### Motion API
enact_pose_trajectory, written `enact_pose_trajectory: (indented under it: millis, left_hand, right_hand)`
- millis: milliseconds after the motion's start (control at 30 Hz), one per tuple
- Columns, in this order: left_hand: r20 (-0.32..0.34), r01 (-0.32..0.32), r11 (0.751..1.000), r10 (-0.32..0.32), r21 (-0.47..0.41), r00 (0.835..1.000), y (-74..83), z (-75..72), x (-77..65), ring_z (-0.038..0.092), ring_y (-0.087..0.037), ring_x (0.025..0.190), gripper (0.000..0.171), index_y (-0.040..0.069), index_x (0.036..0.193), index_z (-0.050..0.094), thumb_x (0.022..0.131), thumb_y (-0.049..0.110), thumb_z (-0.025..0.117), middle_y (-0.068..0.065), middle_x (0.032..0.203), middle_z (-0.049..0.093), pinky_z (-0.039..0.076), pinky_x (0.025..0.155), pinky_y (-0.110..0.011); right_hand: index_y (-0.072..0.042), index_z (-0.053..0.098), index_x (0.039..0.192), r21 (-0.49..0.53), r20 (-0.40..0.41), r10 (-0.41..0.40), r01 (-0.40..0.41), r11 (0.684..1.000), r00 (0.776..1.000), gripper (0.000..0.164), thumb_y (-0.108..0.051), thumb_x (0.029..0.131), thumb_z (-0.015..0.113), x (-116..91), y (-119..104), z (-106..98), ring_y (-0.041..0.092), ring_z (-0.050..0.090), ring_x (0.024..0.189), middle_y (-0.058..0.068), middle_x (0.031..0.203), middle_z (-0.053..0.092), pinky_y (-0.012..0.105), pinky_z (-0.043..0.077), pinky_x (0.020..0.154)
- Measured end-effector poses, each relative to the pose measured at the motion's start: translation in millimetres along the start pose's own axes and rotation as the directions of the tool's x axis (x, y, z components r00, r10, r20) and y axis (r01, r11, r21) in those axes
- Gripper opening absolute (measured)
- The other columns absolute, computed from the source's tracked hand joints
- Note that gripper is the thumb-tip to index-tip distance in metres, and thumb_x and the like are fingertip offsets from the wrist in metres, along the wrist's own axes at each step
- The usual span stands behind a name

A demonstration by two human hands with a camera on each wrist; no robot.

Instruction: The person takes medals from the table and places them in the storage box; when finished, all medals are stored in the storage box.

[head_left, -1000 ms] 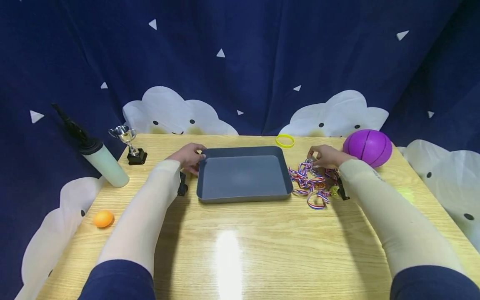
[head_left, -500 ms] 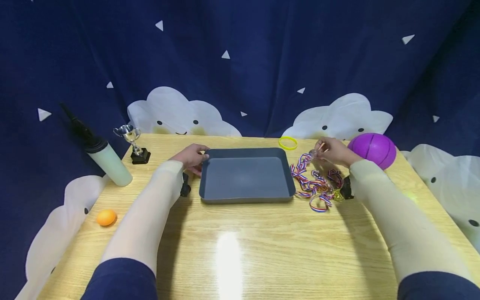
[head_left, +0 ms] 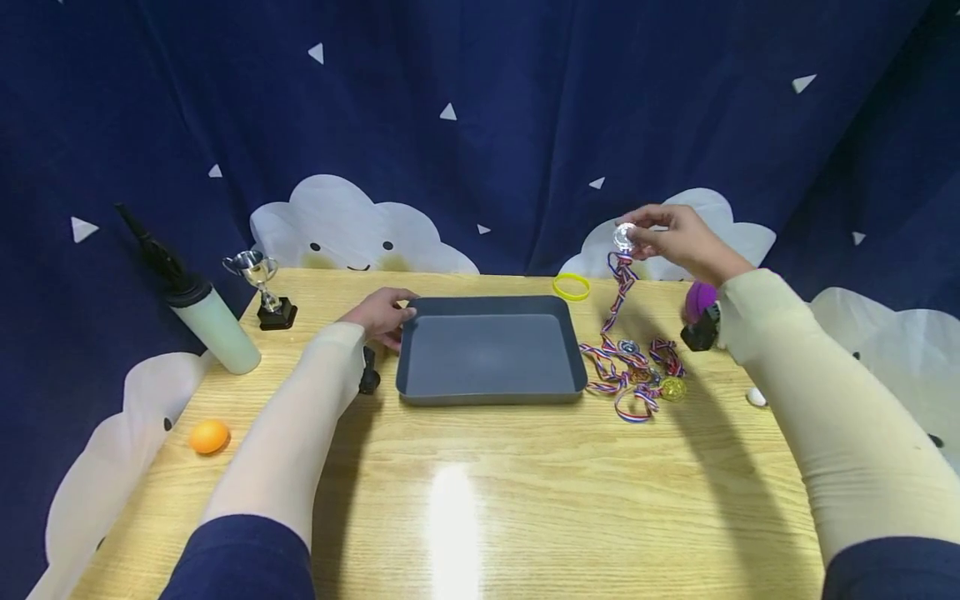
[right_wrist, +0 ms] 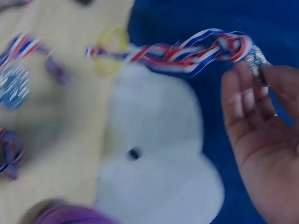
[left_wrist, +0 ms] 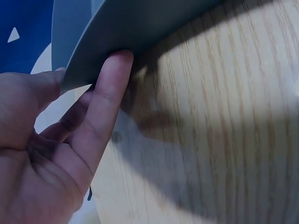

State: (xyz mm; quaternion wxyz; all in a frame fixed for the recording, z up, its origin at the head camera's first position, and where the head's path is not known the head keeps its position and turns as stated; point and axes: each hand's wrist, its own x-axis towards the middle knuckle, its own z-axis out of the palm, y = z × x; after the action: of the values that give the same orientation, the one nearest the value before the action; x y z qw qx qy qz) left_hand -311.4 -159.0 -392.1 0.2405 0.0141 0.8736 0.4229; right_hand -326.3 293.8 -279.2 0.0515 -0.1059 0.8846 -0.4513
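In the head view my right hand [head_left: 678, 237] pinches a silver medal [head_left: 623, 237] by its edge, high over the table's far right side. Its red, white and blue ribbon [head_left: 621, 287] is bunched up and trails down to a heap of other medals, among them a gold medal [head_left: 672, 388]. The right wrist view shows the knotted ribbon [right_wrist: 187, 55] stretching away from my fingertips. My left hand [head_left: 378, 315] grips the left edge of a grey rectangular tray [head_left: 491, 399]. In the left wrist view the thumb lies over the rim and a finger presses the outer wall [left_wrist: 140, 28].
Behind the heap is a yellow wristband [head_left: 572, 287]. A purple ball [head_left: 699, 298] is mostly hidden by my right wrist, and a small white ball [head_left: 756, 397] sits beside that forearm. At left stand a trophy cup [head_left: 258, 271], a pale green black-topped bottle [head_left: 213, 329] and an orange ball [head_left: 208, 436].
My right hand has risen from the heap with the silver medal, pulling its ribbon up after it. The white ball has come into sight. My left hand stays on the tray.
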Motion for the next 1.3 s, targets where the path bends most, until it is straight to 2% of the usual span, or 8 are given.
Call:
enact_pose_trajectory:
  millis: [200, 367, 467, 567, 700, 867, 1100, 1300]
  left_hand:
    - [-0.005, 0.001, 1.0, -0.001, -0.01, 1.0, -0.5, 0.9, -1.1, 0.072, -0.028, 0.094, 0.052, 0.011, 0.165, 0.033, 0.114, 0.018, 0.042, -0.029, 0.144, 0.054, 0.066, 0.076, -0.037]
    - [-0.015, 0.001, 1.0, -0.001, -0.007, 1.0, 0.3, 2.5, 2.8, 0.071, -0.025, 0.087, 0.052, 0.01, 0.164, 0.034, 0.114, 0.018, 0.043, -0.026, 0.13, 0.061, 0.065, 0.072, -0.035]
    - [-0.022, 0.009, 1.0, -0.009, -0.004, 1.0, 0.7, 4.7, 6.9, 0.07, -0.024, 0.083, 0.051, 0.01, 0.164, 0.035, 0.114, 0.018, 0.044, -0.025, 0.125, 0.063, 0.065, 0.07, -0.034]
    - [-0.017, 0.009, 1.0, -0.009, -0.01, 1.0, 1.3, 6.5, 9.3, 0.071, -0.025, 0.083, 0.051, 0.009, 0.163, 0.036, 0.114, 0.018, 0.044, -0.027, 0.128, 0.063, 0.065, 0.07, -0.035]
    - [-0.011, -0.002, 1.0, 0.002, -0.016, 1.0, 1.6, 6.2, 8.0, 0.074, -0.028, 0.09, 0.05, 0.007, 0.163, 0.036, 0.114, 0.016, 0.042, -0.031, 0.137, 0.06, 0.066, 0.074, -0.037]
    - [-0.016, 0.001, 1.0, -0.001, 0.001, 1.0, 1.7, 2.0, 3.8, 0.074, -0.033, 0.098, 0.05, 0.007, 0.163, 0.034, 0.114, 0.015, 0.041, -0.032, 0.141, 0.057, 0.066, 0.077, -0.04]
    - [-0.006, 0.004, 1.0, -0.004, 0.01, 1.0, 1.7, 1.6, 4.1, 0.074, -0.03, 0.095, 0.051, 0.009, 0.164, 0.033, 0.114, 0.016, 0.042, -0.03, 0.138, 0.06, 0.066, 0.078, -0.038]
    - [-0.013, 0.009, 1.0, -0.009, 0.004, 1.0, -0.4, 0.4, 6.4, 0.073, -0.025, 0.086, 0.051, 0.011, 0.164, 0.035, 0.114, 0.016, 0.042, -0.029, 0.13, 0.065, 0.066, 0.075, -0.038]
  right_hand:
    - [-0.003, 0.066, 0.135, 0.216, 0.113, -0.045, 0.02, 0.976, 0.993, 0.032, -0.017, 0.106, 0.064, 8.2, -51.2, 32.7, 0.009, 0.07, 0.088, -0.004, 0.101, 0.073, 0.02, 0.061, 0.082]
    - [0.003, 0.066, 0.133, 0.236, 0.311, -0.071, -0.005, 0.972, 0.948, 0.03, -0.006, 0.104, 0.063, 13.5, -79.0, 97.1, 0.012, 0.072, 0.09, 0.002, 0.103, 0.074, 0.027, 0.063, 0.086]
    - [0.007, 0.065, 0.132, 0.227, 0.411, -0.072, -0.025, 0.974, 0.909, 0.03, -0.002, 0.104, 0.062, 19.5, -82.3, 141.2, 0.012, 0.071, 0.087, 0.004, 0.102, 0.074, 0.03, 0.064, 0.087]
    - [0.01, 0.064, 0.13, 0.218, 0.456, -0.047, -0.061, 0.974, 0.889, 0.029, 0.001, 0.103, 0.062, 27.5, -78.0, 181.4, 0.01, 0.071, 0.081, 0.005, 0.097, 0.072, 0.03, 0.065, 0.084]
    - [0.012, 0.065, 0.124, 0.163, 0.446, 0.004, -0.085, 0.983, 0.895, 0.024, 0.003, 0.102, 0.062, 38.9, -70.3, 223.0, 0.01, 0.069, 0.073, 0.006, 0.091, 0.069, 0.029, 0.065, 0.079]
    - [0.009, 0.068, 0.112, 0.034, 0.378, 0.024, -0.04, 0.999, 0.925, 0.015, 0.001, 0.1, 0.064, 49.4, -67.4, 254.9, 0.011, 0.066, 0.068, 0.005, 0.081, 0.067, 0.027, 0.062, 0.07]
    - [0.003, 0.068, 0.096, -0.202, 0.309, 0.083, -0.02, 0.979, 0.947, 0.005, 0.0, 0.1, 0.066, 51.6, -61.7, 272.4, 0.011, 0.061, 0.066, 0.006, 0.082, 0.064, 0.023, 0.056, 0.062]
    - [0.005, 0.068, 0.102, -0.256, 0.297, 0.143, -0.065, 0.965, 0.944, 0.007, 0.002, 0.096, 0.071, 54.8, -61.9, 283.1, 0.013, 0.065, 0.071, 0.009, 0.094, 0.065, 0.027, 0.064, 0.073]
